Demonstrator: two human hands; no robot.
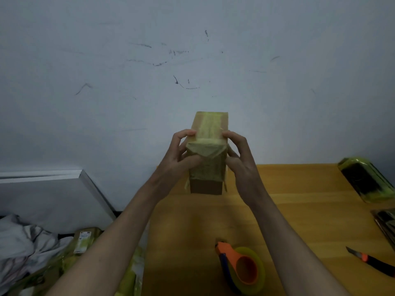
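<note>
Scuffed pale wall (149, 82) behind a wooden bench (299, 199); a tape-wrapped box (208, 167) stands upright at the bench's far side, held by both hands.

Left grip (181, 154) and right grip (239, 159) each clasp one side of the box, fingers curled round its upper edges. I cannot tell whether its base rests on the bench. An orange tape dispenser (241, 268) lies between the forearms. The knife (367, 258) and wrapped parcel (367, 180) are cut off at the right edge. Packages (83, 244) and cloth (23, 242) lower left are dim and blurred.
</note>
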